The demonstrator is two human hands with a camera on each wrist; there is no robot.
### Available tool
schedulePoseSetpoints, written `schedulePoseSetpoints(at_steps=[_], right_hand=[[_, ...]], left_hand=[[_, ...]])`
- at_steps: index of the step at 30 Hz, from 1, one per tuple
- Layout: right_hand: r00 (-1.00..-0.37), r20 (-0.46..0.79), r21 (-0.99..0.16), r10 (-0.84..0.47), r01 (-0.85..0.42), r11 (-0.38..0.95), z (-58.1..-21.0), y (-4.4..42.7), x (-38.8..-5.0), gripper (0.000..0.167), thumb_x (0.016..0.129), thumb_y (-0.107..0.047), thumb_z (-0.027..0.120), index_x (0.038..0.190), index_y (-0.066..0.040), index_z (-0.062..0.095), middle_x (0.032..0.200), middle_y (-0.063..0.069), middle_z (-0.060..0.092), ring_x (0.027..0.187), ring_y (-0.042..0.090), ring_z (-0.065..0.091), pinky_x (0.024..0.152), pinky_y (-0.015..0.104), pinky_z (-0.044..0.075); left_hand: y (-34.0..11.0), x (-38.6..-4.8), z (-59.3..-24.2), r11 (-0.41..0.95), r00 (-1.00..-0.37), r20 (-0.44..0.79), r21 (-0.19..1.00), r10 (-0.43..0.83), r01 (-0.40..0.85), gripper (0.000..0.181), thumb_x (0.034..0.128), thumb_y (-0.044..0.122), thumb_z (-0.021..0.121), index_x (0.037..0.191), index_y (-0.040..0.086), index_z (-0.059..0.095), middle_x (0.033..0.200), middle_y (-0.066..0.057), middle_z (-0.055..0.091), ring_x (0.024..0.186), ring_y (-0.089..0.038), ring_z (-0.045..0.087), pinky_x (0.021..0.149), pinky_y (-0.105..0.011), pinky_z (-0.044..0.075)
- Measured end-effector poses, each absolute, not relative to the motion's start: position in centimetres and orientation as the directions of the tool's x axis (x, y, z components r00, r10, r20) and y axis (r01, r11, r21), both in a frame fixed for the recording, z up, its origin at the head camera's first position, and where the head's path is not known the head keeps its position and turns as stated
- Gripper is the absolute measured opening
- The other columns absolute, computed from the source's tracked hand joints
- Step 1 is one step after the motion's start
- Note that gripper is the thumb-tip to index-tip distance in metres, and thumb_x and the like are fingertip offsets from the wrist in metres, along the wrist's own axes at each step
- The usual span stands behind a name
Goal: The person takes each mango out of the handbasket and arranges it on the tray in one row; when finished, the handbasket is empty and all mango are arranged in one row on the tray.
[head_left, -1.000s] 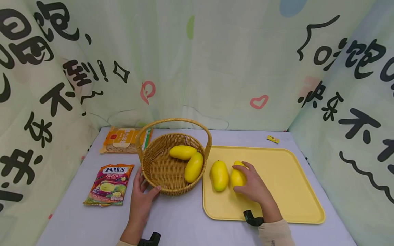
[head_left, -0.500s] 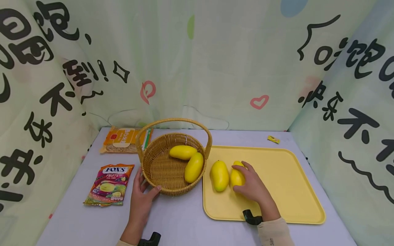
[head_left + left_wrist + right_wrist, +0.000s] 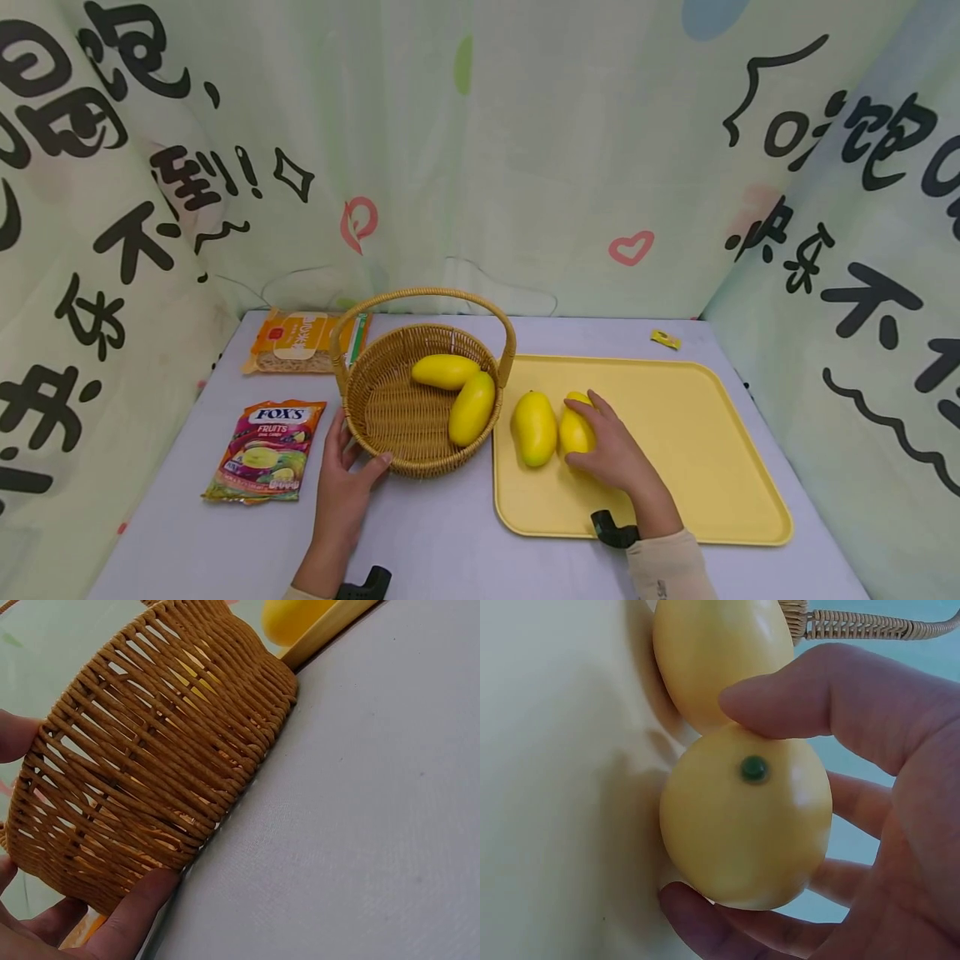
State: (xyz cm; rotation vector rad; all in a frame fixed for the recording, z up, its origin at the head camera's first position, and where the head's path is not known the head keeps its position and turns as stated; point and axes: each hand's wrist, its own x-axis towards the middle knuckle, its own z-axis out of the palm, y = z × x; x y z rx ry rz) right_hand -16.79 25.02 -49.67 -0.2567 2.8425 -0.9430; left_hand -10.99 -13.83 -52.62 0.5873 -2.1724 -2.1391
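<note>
My left hand [image 3: 347,492] holds the wicker basket [image 3: 390,417] at its lower left side, thumb at the front rim; the left wrist view shows fingers against the weave [image 3: 150,750]. Two yellow mangoes [image 3: 446,372] [image 3: 472,408] lie in the basket's right part. On the yellow tray [image 3: 690,450], my right hand [image 3: 618,454] grips a mango [image 3: 576,429], thumb on one side and fingers curled round the other. Another mango [image 3: 536,428] lies just left of it. In the right wrist view, the gripped mango [image 3: 742,825] shows a green stem dot.
A FOX'S candy bag [image 3: 264,452] lies left of the basket. Behind it, an orange food packet [image 3: 292,340] is partly covered by the basket handle [image 3: 427,292]. One small yellow wrapped piece [image 3: 665,340] lies beyond the tray's back edge. Printed curtains surround the table.
The right hand and the mango it grips have shifted very slightly left. The left hand and basket look almost unchanged.
</note>
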Motion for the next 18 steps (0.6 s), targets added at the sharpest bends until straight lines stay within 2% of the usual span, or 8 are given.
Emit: schedulePoseSetpoints(at_steps=[11, 18], right_hand=[[-0.976, -0.077, -0.607, -0.202, -0.115, 0.787, -49.66, 24.86, -16.59, 0.086, 0.081, -0.014, 0.084, 0.158, -0.008, 0.046, 0.172, 0.032, 0.016, 0.150, 0.061, 0.033, 0.117, 0.077, 0.038], [-0.977, -0.083, -0.601, -0.198, -0.110, 0.792, -49.19, 25.05, -16.14, 0.089, 0.081, -0.021, 0.086, 0.159, -0.010, 0.044, 0.171, 0.033, 0.017, 0.151, 0.061, 0.030, 0.118, 0.079, 0.034]], left_hand=[[-13.92, -11.00, -52.78, -0.024, -0.931, -0.229, 0.973, -0.286, -0.232, 0.104, 0.0948, 0.009, 0.076, 0.170, 0.043, 0.012, 0.176, -0.005, 0.025, 0.158, -0.034, 0.034, 0.110, -0.042, 0.052], [-13.88, -11.06, -52.82, -0.020, -0.932, -0.222, 0.974, -0.286, -0.225, 0.104, 0.0947, 0.009, 0.076, 0.170, 0.043, 0.013, 0.176, -0.004, 0.025, 0.158, -0.034, 0.034, 0.110, -0.042, 0.052]])
